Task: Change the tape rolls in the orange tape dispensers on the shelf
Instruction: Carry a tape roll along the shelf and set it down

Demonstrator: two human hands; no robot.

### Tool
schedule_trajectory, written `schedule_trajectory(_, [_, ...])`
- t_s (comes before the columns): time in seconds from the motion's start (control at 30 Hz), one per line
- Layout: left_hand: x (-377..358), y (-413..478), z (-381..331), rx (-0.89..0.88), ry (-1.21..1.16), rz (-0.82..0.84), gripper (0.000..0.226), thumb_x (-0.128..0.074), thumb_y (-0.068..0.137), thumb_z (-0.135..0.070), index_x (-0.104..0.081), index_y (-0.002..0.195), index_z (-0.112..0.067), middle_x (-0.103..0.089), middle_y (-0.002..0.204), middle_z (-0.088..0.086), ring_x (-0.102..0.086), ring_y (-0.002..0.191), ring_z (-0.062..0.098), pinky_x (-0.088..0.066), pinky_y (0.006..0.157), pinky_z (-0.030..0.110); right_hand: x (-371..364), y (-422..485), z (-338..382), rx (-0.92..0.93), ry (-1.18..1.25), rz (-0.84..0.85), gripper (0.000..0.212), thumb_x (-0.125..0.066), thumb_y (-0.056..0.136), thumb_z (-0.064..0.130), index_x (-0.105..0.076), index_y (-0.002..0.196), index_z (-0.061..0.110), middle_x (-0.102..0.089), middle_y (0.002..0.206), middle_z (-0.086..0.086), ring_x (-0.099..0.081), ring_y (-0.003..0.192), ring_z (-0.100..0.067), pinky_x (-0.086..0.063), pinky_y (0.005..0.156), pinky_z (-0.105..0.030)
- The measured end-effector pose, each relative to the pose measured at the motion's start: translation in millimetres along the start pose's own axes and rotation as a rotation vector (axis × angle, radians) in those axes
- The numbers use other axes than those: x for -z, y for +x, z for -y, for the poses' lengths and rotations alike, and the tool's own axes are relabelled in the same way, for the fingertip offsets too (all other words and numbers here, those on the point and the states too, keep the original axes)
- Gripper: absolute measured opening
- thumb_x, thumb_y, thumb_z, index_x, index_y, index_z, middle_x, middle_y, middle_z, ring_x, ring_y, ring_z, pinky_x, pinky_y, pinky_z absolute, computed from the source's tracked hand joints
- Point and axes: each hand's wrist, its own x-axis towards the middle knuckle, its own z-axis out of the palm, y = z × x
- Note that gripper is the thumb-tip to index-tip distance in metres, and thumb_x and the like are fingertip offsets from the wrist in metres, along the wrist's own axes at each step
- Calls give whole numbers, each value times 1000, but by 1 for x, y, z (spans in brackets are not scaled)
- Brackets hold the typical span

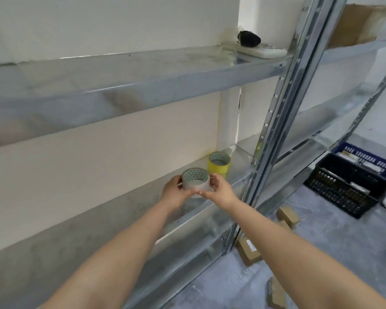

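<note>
A clear tape roll [195, 180] with a patterned green core is held just above the middle metal shelf [120, 217]. My left hand [174, 192] grips its left side and my right hand [221, 189] grips its right side, with fingers meeting under it. Behind it, near the shelf's right end, a yellow tape roll [218, 164] stands on the shelf. No orange tape dispenser shows in the head view.
The upper shelf [143, 72] holds a black pouch [249, 37] on a white flat object [263, 52]. A steel upright [276, 121] stands to the right. On the floor lie a black crate [345, 186], a blue crate [366, 160] and small cardboard boxes [247, 248].
</note>
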Motion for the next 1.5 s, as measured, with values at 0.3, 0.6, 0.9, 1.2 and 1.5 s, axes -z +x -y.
schedule_trajectory(0.3, [-31, 18, -4, 160, -83, -244, 75, -85, 60, -9, -50, 126, -10, -59, 113, 3, -57, 97, 16, -45, 81, 24, 20, 71, -16, 39, -89, 289, 62, -76, 71, 5, -41, 122, -2, -55, 124, -20, -55, 115, -29, -44, 90, -27])
schedule_trajectory(0.6, [-46, 20, 17, 240, 34, -361, 83, -85, 59, -17, -42, 131, -13, -56, 122, 4, -54, 108, 20, -45, 93, 31, 19, 93, -33, 64, -112, 511, 55, -69, 75, -1, -41, 122, -2, -56, 124, -23, -58, 112, -31, -47, 97, -39])
schedule_trajectory(0.9, [-37, 48, 11, 390, 414, -297, 113, -80, 61, -45, -12, 148, -18, -29, 153, 7, -26, 141, 28, -24, 114, 41, 31, 112, -30, 166, -336, 500, 67, -63, 85, 21, -29, 141, 7, -40, 145, -13, -42, 131, -26, -33, 107, -28])
schedule_trajectory(1.2, [-102, 116, -33, 137, 383, -141, 94, -72, 75, -30, -14, 147, -16, -19, 156, 5, -12, 145, 22, -13, 117, 32, 113, 173, -55, 57, -509, 179, 107, -74, 72, 31, 3, 146, 18, -8, 156, -10, -11, 144, -26, -19, 116, -37])
schedule_trajectory(1.5, [-147, 134, -28, 282, 48, -217, 73, -82, 62, -25, -47, 124, -10, -60, 124, 8, -57, 106, 19, -41, 82, 23, 115, 166, -64, 59, -163, 313, 53, -81, 56, 20, -53, 101, 27, -64, 104, -3, -62, 105, -26, -52, 88, -36])
